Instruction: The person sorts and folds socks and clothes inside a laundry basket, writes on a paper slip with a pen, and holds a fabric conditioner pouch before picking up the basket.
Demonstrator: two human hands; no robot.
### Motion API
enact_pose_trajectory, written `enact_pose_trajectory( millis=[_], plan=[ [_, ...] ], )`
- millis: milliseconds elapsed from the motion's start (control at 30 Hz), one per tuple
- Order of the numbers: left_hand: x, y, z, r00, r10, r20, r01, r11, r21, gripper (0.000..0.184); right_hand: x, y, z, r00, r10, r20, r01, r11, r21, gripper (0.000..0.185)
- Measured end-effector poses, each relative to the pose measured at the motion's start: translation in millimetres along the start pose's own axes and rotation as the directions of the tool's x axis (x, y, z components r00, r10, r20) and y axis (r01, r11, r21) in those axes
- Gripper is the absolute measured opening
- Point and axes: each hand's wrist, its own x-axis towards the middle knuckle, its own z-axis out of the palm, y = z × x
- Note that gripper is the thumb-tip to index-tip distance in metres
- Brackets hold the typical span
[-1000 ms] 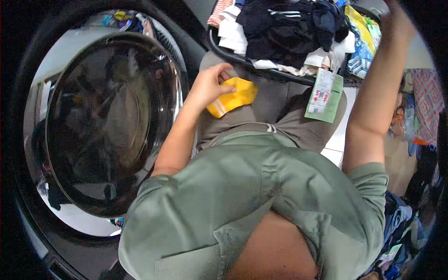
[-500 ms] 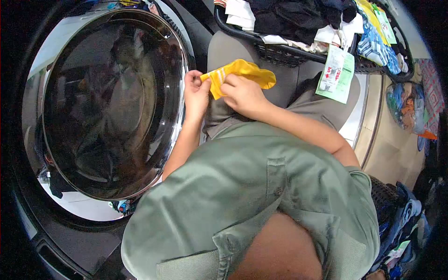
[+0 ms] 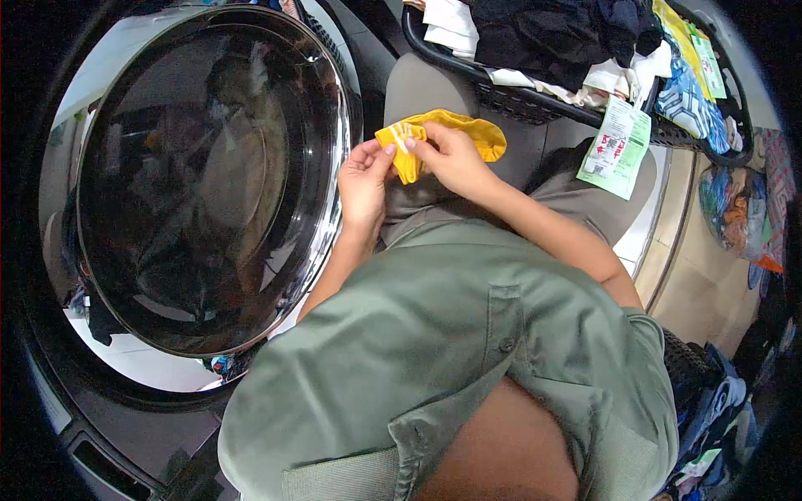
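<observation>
Between my two hands is a yellow sock (image 3: 483, 132) with white stripes near its cuff. My left hand (image 3: 364, 179) pinches the cuff edge between thumb and fingers. My right hand (image 3: 455, 164) grips the sock beside the stripes, its thumb pressed on the fabric. The cuff end is folded and bunched between them, while the rest trails away to the right above my knee. Some of my fingertips are hidden behind the cloth.
At my left stands a large round glass door (image 3: 192, 184) with a chrome rim. Ahead on the right, a black basket (image 3: 535, 104) holds dark and white clothes, with a paper tag (image 3: 616, 149) hanging from it. More clothes (image 3: 718, 401) lie at lower right, and a plastic bag (image 3: 735, 200) sits on the floor.
The sock's cuff has gone from stretched flat to folded over and bunched. My hands have come closer together on it. The whole view has shifted slightly.
</observation>
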Motion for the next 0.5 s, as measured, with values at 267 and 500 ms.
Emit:
enact_pose_trajectory(
  millis=[267, 500],
  plan=[
    [-13, -5, 9, 0.983, 0.172, 0.066, -0.183, 0.950, 0.252, 0.028, 1, 21, 6, 0.979, 0.173, 0.106, -0.201, 0.902, 0.383, 0.020],
    [20, -7, -7, 0.891, -0.352, 0.287, 0.445, 0.800, -0.402, 0.030, -5, 4, -26, 0.879, 0.228, 0.419, -0.457, 0.150, 0.877, 0.022]
  ],
)
